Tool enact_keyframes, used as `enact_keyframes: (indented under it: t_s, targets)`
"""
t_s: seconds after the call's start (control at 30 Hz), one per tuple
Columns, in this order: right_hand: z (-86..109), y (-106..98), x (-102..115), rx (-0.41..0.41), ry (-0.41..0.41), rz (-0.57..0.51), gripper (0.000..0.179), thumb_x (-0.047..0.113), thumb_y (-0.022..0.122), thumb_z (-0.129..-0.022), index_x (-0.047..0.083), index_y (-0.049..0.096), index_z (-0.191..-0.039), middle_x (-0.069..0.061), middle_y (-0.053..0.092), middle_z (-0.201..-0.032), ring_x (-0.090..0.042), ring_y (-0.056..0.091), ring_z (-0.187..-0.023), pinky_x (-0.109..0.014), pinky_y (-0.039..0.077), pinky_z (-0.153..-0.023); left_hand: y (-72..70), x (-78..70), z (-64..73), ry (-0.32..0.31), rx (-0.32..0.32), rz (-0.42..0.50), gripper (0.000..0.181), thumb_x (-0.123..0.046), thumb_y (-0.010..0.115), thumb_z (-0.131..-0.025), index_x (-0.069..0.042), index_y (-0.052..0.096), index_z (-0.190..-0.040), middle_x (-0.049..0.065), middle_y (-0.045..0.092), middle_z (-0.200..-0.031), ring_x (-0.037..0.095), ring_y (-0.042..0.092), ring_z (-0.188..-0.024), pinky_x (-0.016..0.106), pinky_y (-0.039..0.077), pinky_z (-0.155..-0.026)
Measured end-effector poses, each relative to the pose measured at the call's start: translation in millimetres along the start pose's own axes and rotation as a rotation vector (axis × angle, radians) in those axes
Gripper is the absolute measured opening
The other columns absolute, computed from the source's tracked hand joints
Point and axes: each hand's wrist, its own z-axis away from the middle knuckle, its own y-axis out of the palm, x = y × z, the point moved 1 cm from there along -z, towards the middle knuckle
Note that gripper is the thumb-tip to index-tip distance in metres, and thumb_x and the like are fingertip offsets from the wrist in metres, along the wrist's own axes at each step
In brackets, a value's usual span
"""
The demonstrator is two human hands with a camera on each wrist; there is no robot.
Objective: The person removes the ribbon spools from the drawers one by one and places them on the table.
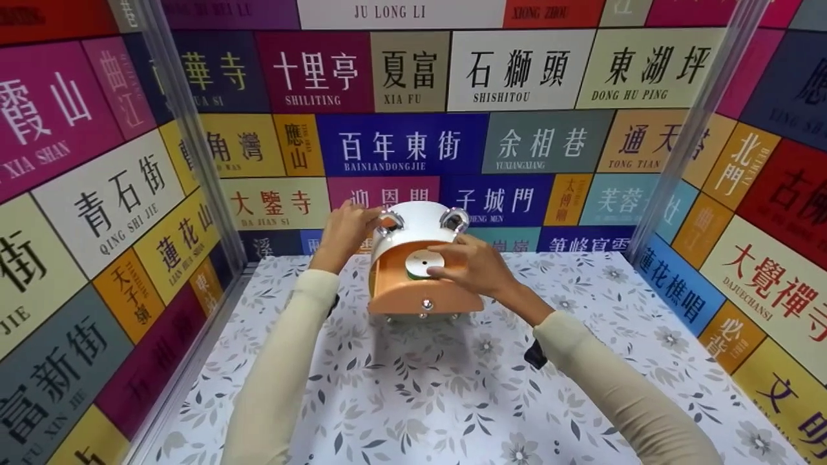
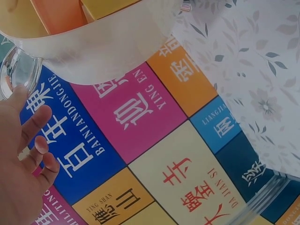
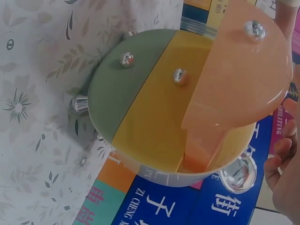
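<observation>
A rounded box (image 1: pixel 417 223) with a white shell and two chrome rings on top stands on the table, its peach drawer (image 1: pixel 413 297) pulled out. Over the drawer, my right hand (image 1: pixel 478 265) pinches a white disc (image 1: pixel 420 259) with a dark centre spot and green edge between thumb and fingers. The disc is hidden in the right wrist view, where that hand (image 3: pixel 286 164) shows only at the edge. My left hand (image 1: pixel 345 236) grips the left chrome ring (image 2: pixel 21 70) by its fingertips, its other fingers loosely curled.
Below the peach drawer are a yellow drawer front (image 3: pixel 164 98) and a green one (image 3: pixel 126 79), each with a chrome knob. A floral cloth (image 1: pixel 413 400) covers the table. Colourful sign panels (image 1: pixel 400 145) stand close behind the box and along both sides.
</observation>
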Motion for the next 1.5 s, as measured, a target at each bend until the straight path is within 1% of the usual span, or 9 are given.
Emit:
enact_keyframes:
  t_s: [0.43, 0.53, 0.67, 0.77, 0.9, 1.0, 1.17, 1.3, 1.5]
  targets:
    - [-6.6, 19.1, -29.6, 0.197, 0.207, 0.075, 0.068, 0.071, 0.078, -0.079, 0.025, 0.077, -0.128, 0.009, 0.043, -0.052, -0.011, 0.037, -0.046, -0.03, 0.028, -0.046, 2.6, -4.1, 0.5, -0.011, 0.035, -0.003, 0.019, -0.029, 0.066, -0.104, -0.026, 0.08, -0.116, 0.006, 0.075, -0.079, 0.027, 0.062, -0.071, 0.039, 0.053, -0.064]
    - [-9.2, 24.9, -31.7, 0.254, 0.249, 0.099, 0.072, 0.076, 0.076, -0.077, 0.024, 0.077, -0.127, 0.007, 0.04, -0.052, -0.014, 0.035, -0.047, -0.031, 0.026, -0.047, 1.5, -4.0, 0.8, -0.011, 0.044, 0.006, 0.019, -0.028, 0.066, -0.104, -0.026, 0.08, -0.117, 0.005, 0.074, -0.079, 0.025, 0.062, -0.071, 0.039, 0.053, -0.066]
    - [-14.3, 32.2, -32.7, 0.309, 0.254, 0.122, 0.066, 0.076, 0.075, -0.078, 0.021, 0.08, -0.115, 0.006, 0.054, -0.062, -0.015, 0.045, -0.055, -0.032, 0.033, -0.052, 0.8, -2.6, 0.8, -0.036, 0.06, 0.007, 0.021, -0.029, 0.065, -0.105, -0.028, 0.079, -0.119, 0.004, 0.075, -0.08, 0.025, 0.061, -0.071, 0.037, 0.054, -0.067]
    - [-18.1, 36.3, -33.7, 0.319, 0.251, 0.159, 0.06, 0.076, 0.075, -0.077, 0.019, 0.077, -0.095, 0.006, 0.06, -0.067, -0.016, 0.051, -0.058, -0.033, 0.038, -0.055, 1.3, -0.9, 0.2, -0.047, 0.058, 0.014, 0.022, -0.031, 0.064, -0.104, -0.03, 0.08, -0.12, 0.005, 0.076, -0.082, 0.027, 0.06, -0.072, 0.037, 0.053, -0.065]
    - [-22.8, 39.6, -34.5, 0.328, 0.285, 0.187, 0.063, 0.08, 0.074, -0.075, 0.017, 0.067, -0.078, 0.005, 0.05, -0.06, -0.018, 0.049, -0.055, -0.034, 0.036, -0.053, 1.2, 1.3, 0.0, -0.043, 0.048, 0.008, 0.021, -0.033, 0.064, -0.104, -0.029, 0.081, -0.117, 0.008, 0.078, -0.087, 0.031, 0.06, -0.075, 0.042, 0.052, -0.063]
    - [-25.3, 41.2, -34.1, 0.334, 0.309, 0.174, 0.062, 0.08, 0.075, -0.074, 0.019, 0.072, -0.084, 0.007, 0.05, -0.061, -0.018, 0.05, -0.056, -0.035, 0.037, -0.053, -0.3, 2.2, 0.4, -0.044, 0.045, -0.001, 0.022, -0.034, 0.064, -0.104, -0.028, 0.081, -0.116, 0.009, 0.078, -0.09, 0.032, 0.061, -0.077, 0.043, 0.053, -0.063]
    - [-25.0, 42.2, -33.3, 0.328, 0.315, 0.155, 0.062, 0.078, 0.076, -0.075, 0.026, 0.078, -0.109, 0.01, 0.064, -0.069, -0.017, 0.057, -0.061, -0.036, 0.043, -0.056, -1.6, 1.3, 0.6, -0.054, 0.057, -0.002, 0.023, -0.034, 0.063, -0.105, -0.029, 0.08, -0.119, 0.008, 0.078, -0.09, 0.031, 0.06, -0.077, 0.042, 0.053, -0.065]
    - [-24.3, 40.8, -31.6, 0.297, 0.301, 0.188, 0.059, 0.08, 0.074, -0.075, 0.027, 0.078, -0.103, 0.008, 0.054, -0.061, -0.017, 0.052, -0.055, -0.036, 0.038, -0.052, -0.5, 0.8, 0.4, -0.054, 0.064, 0.007, 0.023, -0.033, 0.063, -0.105, -0.03, 0.079, -0.121, 0.006, 0.078, -0.091, 0.03, 0.061, -0.078, 0.04, 0.054, -0.067]
    - [-28.7, 32.5, -24.2, 0.279, 0.311, 0.189, 0.063, 0.085, 0.07, -0.073, 0.023, 0.064, -0.071, 0.007, 0.033, -0.052, -0.016, 0.04, -0.047, -0.034, 0.029, -0.048, 1.3, 2.9, 0.2, -0.061, 0.069, 0.003, 0.024, -0.032, 0.064, -0.104, -0.031, 0.078, -0.123, 0.006, 0.078, -0.09, 0.03, 0.062, -0.078, 0.041, 0.055, -0.067]
